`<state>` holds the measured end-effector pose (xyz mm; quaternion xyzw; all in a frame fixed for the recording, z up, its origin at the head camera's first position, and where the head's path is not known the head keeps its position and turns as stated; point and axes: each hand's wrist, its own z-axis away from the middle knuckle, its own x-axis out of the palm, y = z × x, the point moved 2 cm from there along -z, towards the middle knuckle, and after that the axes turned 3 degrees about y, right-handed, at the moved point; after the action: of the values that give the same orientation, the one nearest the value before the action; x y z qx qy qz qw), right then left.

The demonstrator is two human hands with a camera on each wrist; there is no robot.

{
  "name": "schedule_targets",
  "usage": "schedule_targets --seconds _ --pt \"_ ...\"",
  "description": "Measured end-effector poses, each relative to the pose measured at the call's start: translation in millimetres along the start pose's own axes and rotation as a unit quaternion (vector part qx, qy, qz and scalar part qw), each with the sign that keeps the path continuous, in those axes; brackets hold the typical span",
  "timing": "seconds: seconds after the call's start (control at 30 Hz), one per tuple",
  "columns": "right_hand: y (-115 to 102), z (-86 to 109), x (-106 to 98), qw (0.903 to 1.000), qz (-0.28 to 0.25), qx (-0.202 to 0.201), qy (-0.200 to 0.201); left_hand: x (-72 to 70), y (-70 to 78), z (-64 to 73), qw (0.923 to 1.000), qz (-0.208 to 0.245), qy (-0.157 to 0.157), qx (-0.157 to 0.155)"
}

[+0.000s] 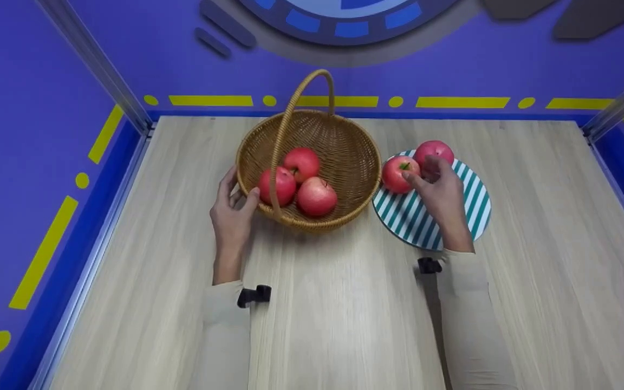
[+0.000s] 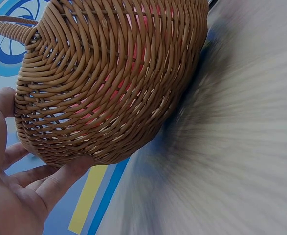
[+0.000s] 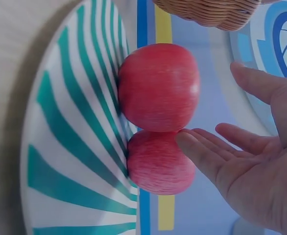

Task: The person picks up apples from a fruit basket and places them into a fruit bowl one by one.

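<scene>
A brown wicker basket (image 1: 355, 146) with a tall arched handle holds three red apples, one of them the front apple (image 1: 317, 196). My left hand (image 1: 232, 216) grips its left side, thumb at the rim and fingers against the outer weave (image 2: 104, 88). To the right, a round plate (image 1: 477, 203) with green and white stripes bears two more apples, a nearer apple (image 1: 397, 179) and a farther apple (image 1: 432, 149). Over the plate, my right hand (image 1: 442, 189) is beside these apples with thumb and fingers spread, holding nothing. In the right wrist view its fingertips are close to the smaller-looking apple (image 3: 160, 166); contact is unclear.
The light wooden table (image 1: 312, 314) is bounded by blue panels with yellow markings, such as the back wall (image 1: 182, 65). Metal posts stand at the back corners. The plate's left edge lies close against the basket's right side.
</scene>
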<state>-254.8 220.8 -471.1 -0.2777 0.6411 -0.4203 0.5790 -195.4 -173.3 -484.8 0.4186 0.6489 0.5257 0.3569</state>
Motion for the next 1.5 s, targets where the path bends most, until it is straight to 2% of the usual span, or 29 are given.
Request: schedule_targets --seconds 0.17,0.33,0.43,0.53,0.67,0.77,1.1,1.5 --pt "-4.4 3.5 -2.2 0.9999 -0.006 -0.012 -0.004 0.3 17.7 5.4 1.0000 -0.002 -0.005 -0.004" --pt "-7.7 7.0 -4.3 0.9994 -0.018 -0.030 -0.005 0.8 20.3 5.5 1.0000 0.000 -0.003 0.000" --pt "-9.4 8.5 -4.9 0.9988 -0.026 -0.039 -0.012 1.0 16.6 4.2 1.0000 0.002 0.000 -0.001" --pt "-11.4 10.2 -4.6 0.9978 -0.035 -0.052 -0.024 1.1 6.0 0.8 1.0000 0.001 0.002 -0.001" --pt "-16.3 13.1 -2.5 0.9945 -0.054 -0.084 -0.031 0.3 -8.8 -4.8 0.9999 0.001 0.003 0.016" --pt "-22.1 16.3 0.9 0.9900 -0.078 -0.113 -0.035 -1.1 -13.3 -5.8 0.9996 0.002 0.005 0.028" --pt "-51.6 27.0 7.7 0.9669 -0.135 -0.209 -0.055 -4.2 -16.6 -4.0 0.9997 0.006 0.000 0.022" --pt "-77.3 25.3 20.6 0.9560 -0.104 -0.248 -0.118 -3.1 -14.2 -4.0 0.9998 0.004 0.000 0.018"
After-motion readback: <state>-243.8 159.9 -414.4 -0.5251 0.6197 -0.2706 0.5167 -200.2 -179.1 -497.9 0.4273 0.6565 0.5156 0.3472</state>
